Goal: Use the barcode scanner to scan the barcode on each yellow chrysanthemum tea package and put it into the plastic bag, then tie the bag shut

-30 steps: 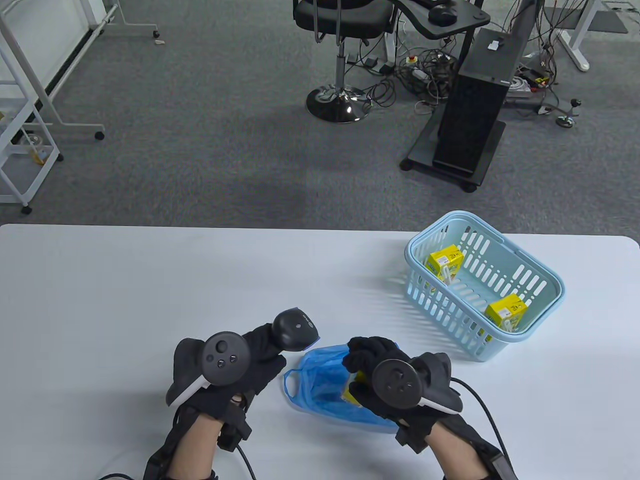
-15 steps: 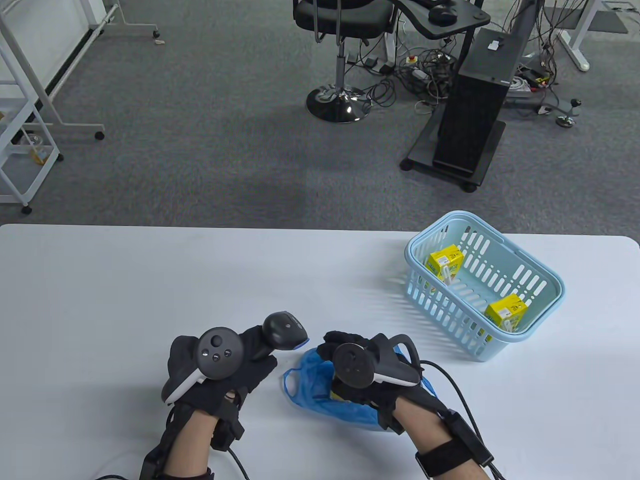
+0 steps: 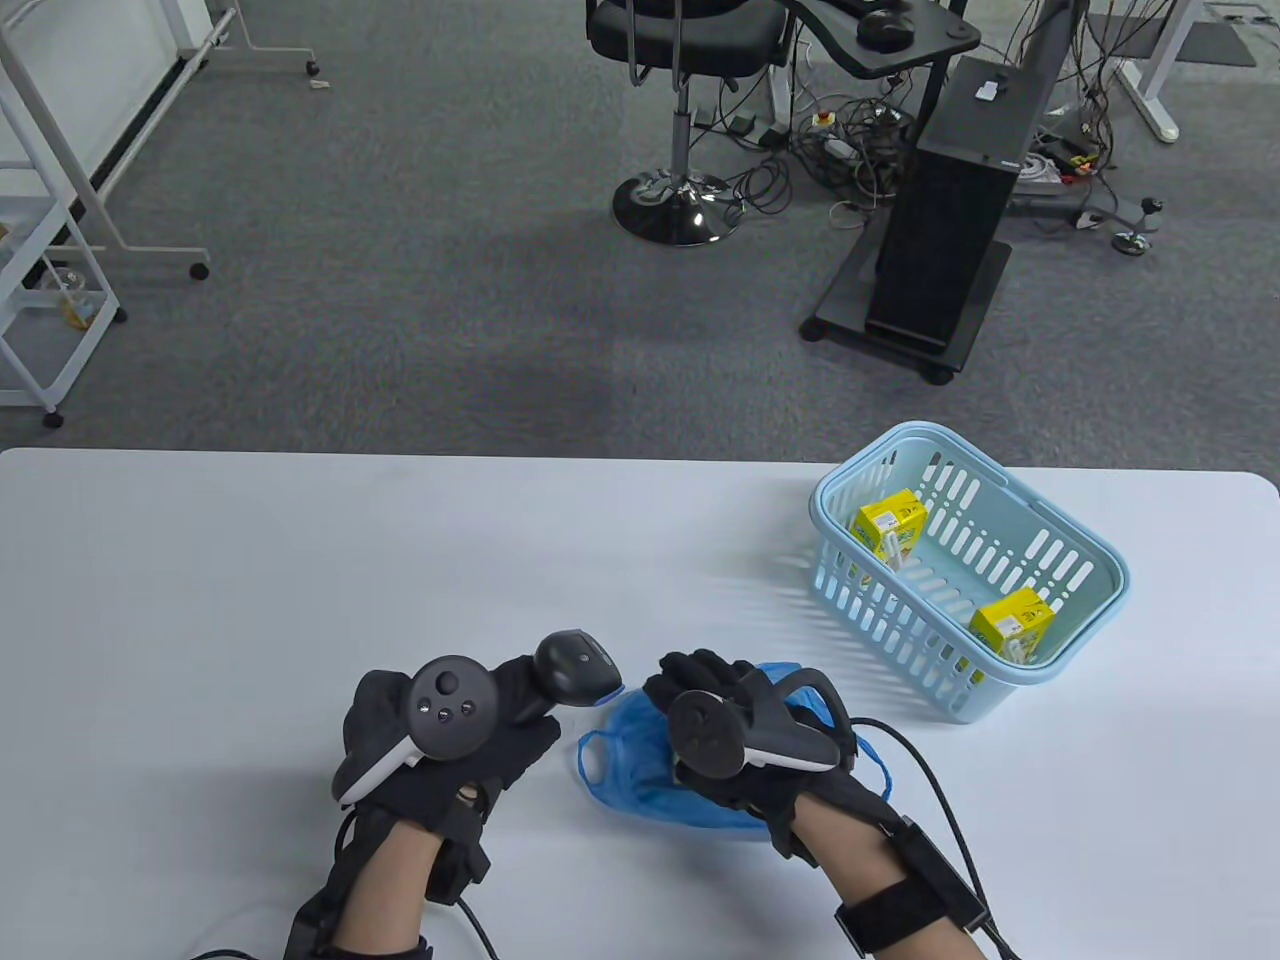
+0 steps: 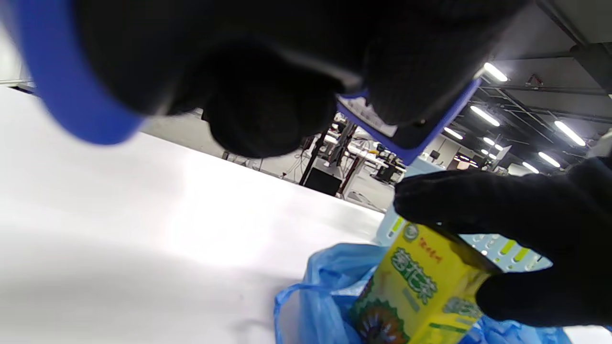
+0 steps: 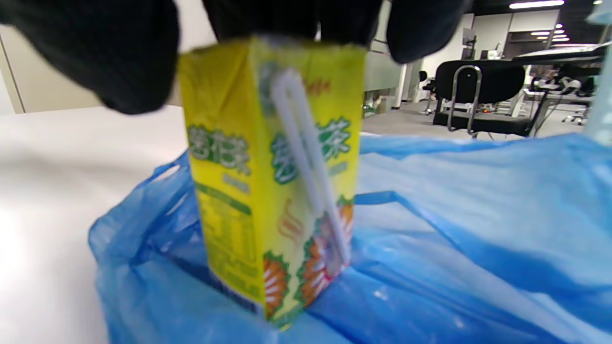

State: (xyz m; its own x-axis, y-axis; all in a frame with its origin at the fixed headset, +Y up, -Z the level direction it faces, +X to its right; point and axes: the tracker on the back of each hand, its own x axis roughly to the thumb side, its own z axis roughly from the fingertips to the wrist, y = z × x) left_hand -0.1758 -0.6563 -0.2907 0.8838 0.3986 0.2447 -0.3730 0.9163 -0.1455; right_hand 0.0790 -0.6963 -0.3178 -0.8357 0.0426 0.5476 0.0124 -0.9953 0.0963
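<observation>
Yellow carton first: the tea package (image 5: 272,181) stands upright in your right hand (image 3: 735,740), fingers clamped on its top, its bottom already down in the mouth of the blue plastic bag (image 3: 640,780). You hold it from above, I think, so it can drop straight inside. Your left hand (image 3: 450,740) grips the barcode scanner (image 3: 572,665) just beside the bag, head turned toward the carton. Two more packages (image 3: 888,528) wait in the light blue basket (image 3: 1085,600) to the right on the white table (image 3: 300,580).
</observation>
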